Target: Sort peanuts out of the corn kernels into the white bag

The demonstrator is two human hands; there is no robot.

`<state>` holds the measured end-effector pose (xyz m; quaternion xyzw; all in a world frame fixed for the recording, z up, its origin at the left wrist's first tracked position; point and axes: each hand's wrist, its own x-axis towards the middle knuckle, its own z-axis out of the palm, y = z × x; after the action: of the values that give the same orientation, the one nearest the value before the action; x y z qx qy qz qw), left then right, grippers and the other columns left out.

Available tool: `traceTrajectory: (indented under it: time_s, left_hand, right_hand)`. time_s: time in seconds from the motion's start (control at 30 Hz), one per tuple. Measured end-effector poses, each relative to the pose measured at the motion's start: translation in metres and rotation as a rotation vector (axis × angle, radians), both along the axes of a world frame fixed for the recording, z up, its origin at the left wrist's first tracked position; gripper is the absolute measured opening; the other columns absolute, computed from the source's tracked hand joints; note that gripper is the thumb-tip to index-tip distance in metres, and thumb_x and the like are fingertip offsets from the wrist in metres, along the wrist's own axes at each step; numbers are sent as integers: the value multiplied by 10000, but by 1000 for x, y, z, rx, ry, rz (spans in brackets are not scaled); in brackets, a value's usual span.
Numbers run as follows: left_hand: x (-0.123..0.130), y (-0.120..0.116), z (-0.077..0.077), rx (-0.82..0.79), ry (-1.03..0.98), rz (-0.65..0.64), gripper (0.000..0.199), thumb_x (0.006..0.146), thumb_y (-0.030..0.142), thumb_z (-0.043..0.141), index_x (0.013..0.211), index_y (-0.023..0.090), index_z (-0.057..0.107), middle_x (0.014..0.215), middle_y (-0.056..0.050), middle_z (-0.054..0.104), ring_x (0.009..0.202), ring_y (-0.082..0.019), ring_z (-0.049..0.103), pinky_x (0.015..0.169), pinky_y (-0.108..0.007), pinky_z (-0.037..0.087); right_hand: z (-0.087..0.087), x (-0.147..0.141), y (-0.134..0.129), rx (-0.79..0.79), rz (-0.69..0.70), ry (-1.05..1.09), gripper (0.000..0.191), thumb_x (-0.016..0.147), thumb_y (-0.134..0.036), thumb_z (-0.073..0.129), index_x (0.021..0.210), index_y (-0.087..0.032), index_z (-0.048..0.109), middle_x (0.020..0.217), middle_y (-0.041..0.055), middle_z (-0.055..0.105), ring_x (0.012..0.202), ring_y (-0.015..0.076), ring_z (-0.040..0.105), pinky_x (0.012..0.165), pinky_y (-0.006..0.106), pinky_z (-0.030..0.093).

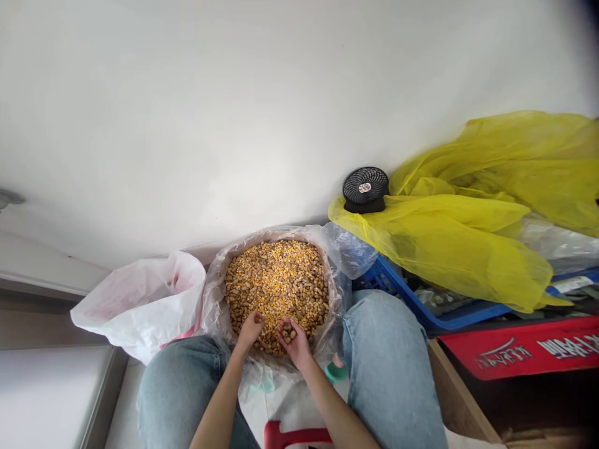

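Note:
A round container lined with a clear plastic bag (pixel 216 274) stands between my knees, filled with mixed yellow kernels and brownish nuts or pods (pixel 281 274). Over the near left part of the pile is my left hand (pixel 251 328), its fingers bent together; whatever they may hold is too small to name. My right hand (pixel 294 342) is turned palm up at the near edge of the pile. Several greenish-brown pieces (pixel 288 333) rest in its cupped palm.
An open white sack (pixel 145 305) stands left of the container. To the right are a blue basket (pixel 440 321), yellow mesh (pixel 468 243), a black fan (pixel 365 189) and a red box (pixel 524 349). A white wall (pixel 187 125) rises behind.

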<state>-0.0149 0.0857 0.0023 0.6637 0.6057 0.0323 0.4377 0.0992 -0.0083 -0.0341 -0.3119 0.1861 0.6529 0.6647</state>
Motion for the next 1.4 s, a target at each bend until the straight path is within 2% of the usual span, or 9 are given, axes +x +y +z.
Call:
traceTrajectory:
  time_s: [0.17, 0.33, 0.4, 0.53, 0.63, 0.8, 1.07, 1.17, 1.4]
  left_hand:
    - [7, 0, 19, -23, -205, -281, 249, 742, 339, 462, 883, 163, 565, 841, -24, 612, 794, -141, 544, 721, -236, 406]
    - [1, -12, 25, 104, 436, -516, 187, 746, 235, 450, 851, 201, 600, 891, -46, 634, 870, -176, 560, 740, -269, 404]
    - [-1, -19, 21, 124, 560, -583, 200, 744, 192, 438, 841, 199, 612, 932, -71, 631, 938, -204, 543, 766, -303, 398]
    - [-2, -25, 16, 138, 585, -596, 216, 750, 188, 426, 845, 173, 619, 982, -110, 614, 982, -231, 524, 797, -344, 389]
    - [-3, -19, 19, 111, 576, -607, 173, 733, 244, 477, 821, 199, 618, 955, -74, 625, 918, -195, 558, 760, -291, 406]
    - [2, -17, 17, 96, 510, -504, 211, 776, 297, 426, 918, 213, 559, 903, -50, 641, 851, -168, 590, 704, -254, 420]
    - [11, -33, -2, 162, 545, -510, 281, 788, 143, 382, 1043, 150, 502, 1070, -136, 555, 946, -196, 563, 749, -279, 431]
    - [9, -32, -2, 135, 530, -494, 319, 773, 68, 354, 1040, 155, 505, 1045, -124, 573, 903, -174, 580, 733, -259, 428]
    - [7, -20, 6, 128, 374, -409, 196, 763, 148, 449, 932, 150, 550, 894, -80, 639, 829, -143, 585, 718, -227, 404]
  right_hand:
    - [1, 1, 0, -3, -4, 2, 165, 665, -262, 614, 817, -201, 606, 739, -14, 663, 684, 129, 618, 644, 285, 523]
    - [1, 3, 0, -11, 20, 0, 161, 663, -301, 622, 783, -195, 601, 689, -25, 649, 643, 119, 616, 586, 248, 521]
    - [2, 3, -1, -14, 34, 11, 164, 663, -306, 622, 781, -194, 598, 684, -26, 647, 636, 114, 616, 573, 233, 517]
    - [3, 3, -1, -10, 17, 0, 186, 670, -306, 615, 817, -194, 597, 691, -19, 649, 652, 113, 617, 598, 238, 519]
    - [3, 2, -1, -19, 7, -9, 189, 664, -299, 620, 820, -195, 598, 697, -18, 650, 655, 113, 617, 609, 242, 518]
    - [1, 2, -1, -11, 3, -10, 190, 662, -289, 615, 827, -194, 602, 703, -10, 654, 666, 129, 620, 611, 261, 519]
    - [1, 2, -1, -3, 4, 10, 163, 677, -278, 611, 808, -181, 600, 696, 3, 656, 652, 126, 620, 611, 257, 520]
    - [0, 2, -1, -13, -1, 2, 159, 670, -267, 619, 800, -179, 598, 698, 2, 658, 652, 125, 620, 619, 258, 520]
    - [-5, 1, -1, -21, -28, -3, 158, 658, -260, 616, 797, -189, 596, 681, -12, 654, 632, 123, 612, 616, 273, 521]
